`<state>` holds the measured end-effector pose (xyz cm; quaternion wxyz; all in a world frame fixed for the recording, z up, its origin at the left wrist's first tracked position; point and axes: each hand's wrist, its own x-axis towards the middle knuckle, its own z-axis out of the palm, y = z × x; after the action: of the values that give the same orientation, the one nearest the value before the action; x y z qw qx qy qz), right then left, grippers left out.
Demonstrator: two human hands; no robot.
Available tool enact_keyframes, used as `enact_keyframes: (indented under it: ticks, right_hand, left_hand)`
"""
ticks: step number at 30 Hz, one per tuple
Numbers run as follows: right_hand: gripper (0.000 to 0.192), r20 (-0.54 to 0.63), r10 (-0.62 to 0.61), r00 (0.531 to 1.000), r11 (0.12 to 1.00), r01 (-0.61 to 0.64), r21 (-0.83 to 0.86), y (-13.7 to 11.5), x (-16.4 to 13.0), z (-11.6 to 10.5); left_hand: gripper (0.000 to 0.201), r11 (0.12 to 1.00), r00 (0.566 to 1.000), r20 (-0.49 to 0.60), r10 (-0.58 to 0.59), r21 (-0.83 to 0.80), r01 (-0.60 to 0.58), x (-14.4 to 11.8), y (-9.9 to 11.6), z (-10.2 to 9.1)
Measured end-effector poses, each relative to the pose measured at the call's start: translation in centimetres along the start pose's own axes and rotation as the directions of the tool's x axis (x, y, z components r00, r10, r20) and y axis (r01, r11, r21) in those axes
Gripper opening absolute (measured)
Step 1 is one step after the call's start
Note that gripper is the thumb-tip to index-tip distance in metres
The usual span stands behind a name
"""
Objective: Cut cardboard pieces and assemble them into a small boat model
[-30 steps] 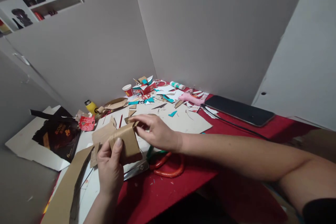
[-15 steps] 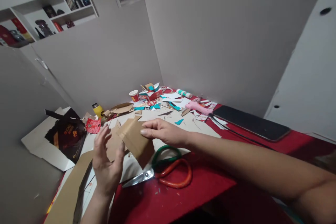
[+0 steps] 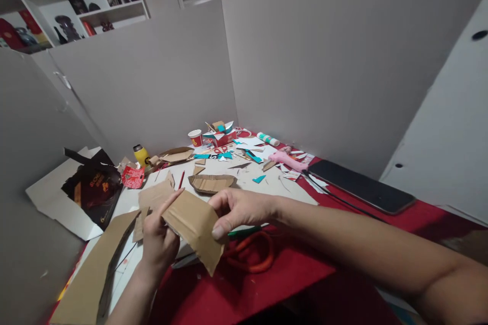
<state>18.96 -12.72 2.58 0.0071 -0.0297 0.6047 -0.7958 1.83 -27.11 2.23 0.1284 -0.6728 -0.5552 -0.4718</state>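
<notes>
Brown folded cardboard piece (image 3: 194, 228) held between both hands above near edge of red-covered table (image 3: 305, 274), long axis slanting from upper left down to lower right. Left hand (image 3: 158, 241) clamped on upper-left end w/ forefinger laid along top edge; right hand (image 3: 238, 208) pinching right side, thumb on front face. Orange- and green-handled scissors (image 3: 251, 251) lying just beneath, towards right hand.

left hand (image 3: 158, 244): bare, no rings, no watch | right hand (image 3: 236, 208): bare, short plain nails, unpainted | forearms: both uncovered to the frame edge, no sleeve, no bracelet or band at either wrist
</notes>
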Motion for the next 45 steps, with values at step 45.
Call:
enact_keyframes:
  ticks: [45]
  right_hand:
    - [0.044,-0.104,0.072,0.992,0.971,-0.046,0.236,2.8,1.5,1.0]
  left_hand:
    - [0.051,0.980,0.924,0.327,0.198,-0.039,-0.196,0.4,0.0,0.0]
